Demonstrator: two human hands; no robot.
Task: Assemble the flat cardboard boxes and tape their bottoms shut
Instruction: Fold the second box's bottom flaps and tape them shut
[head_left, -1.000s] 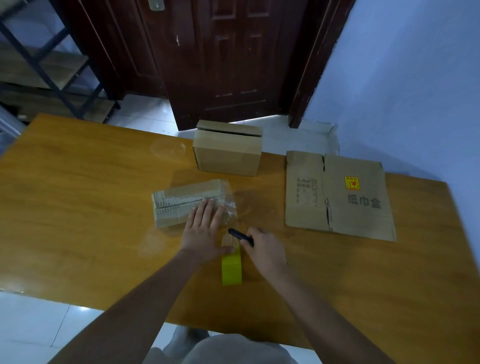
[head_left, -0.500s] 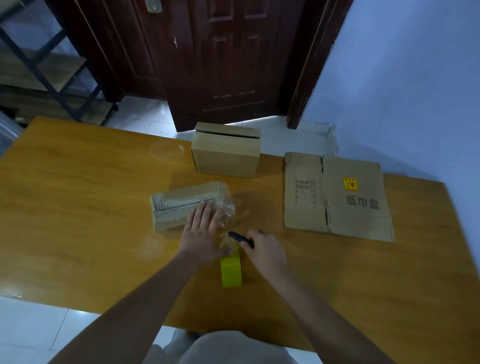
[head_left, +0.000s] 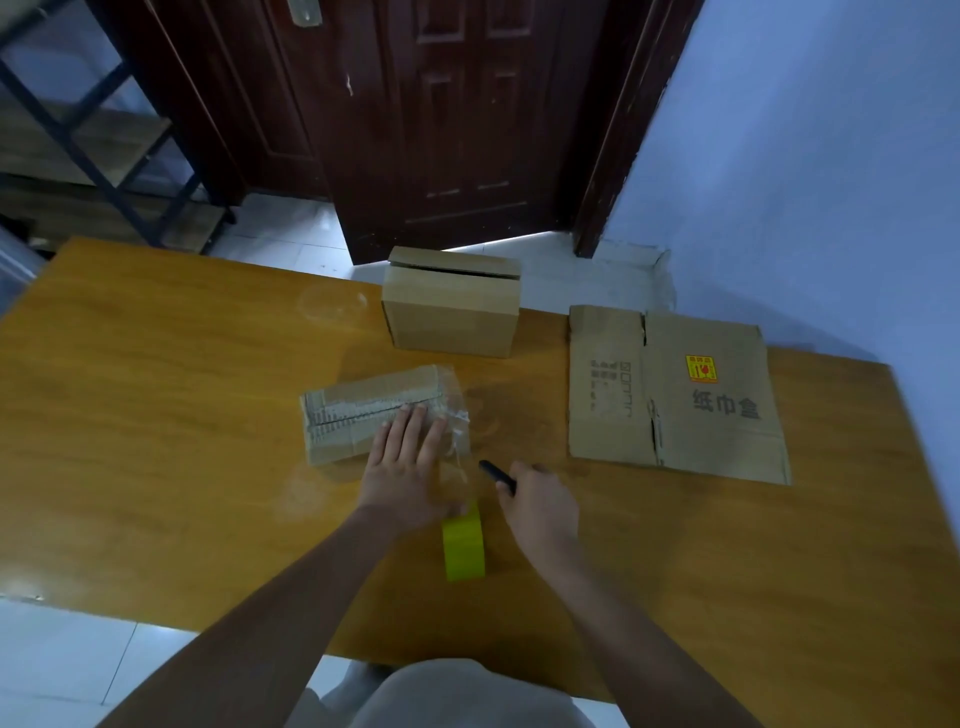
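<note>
left hand (head_left: 410, 467) flat on taped box (head_left: 363, 415) | right hand (head_left: 540, 499) grips black tool (head_left: 497, 475) beside it

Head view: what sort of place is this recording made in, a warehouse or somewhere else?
Probably a room in a home or small office, not a warehouse: a dark panelled wooden door, a tiled floor, and one orange-brown wooden table serving as the packing bench, with a metal-framed shelf unit beside the door.

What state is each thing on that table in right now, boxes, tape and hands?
Near box: assembled, taped, pressed flat-handed.
Far box: assembled, flap ajar.
Flat carton: unfolded, lying flat.
Tape roll: standing on edge.
Left hand: fingers straight.
Right hand: gripping black cutter.
</note>
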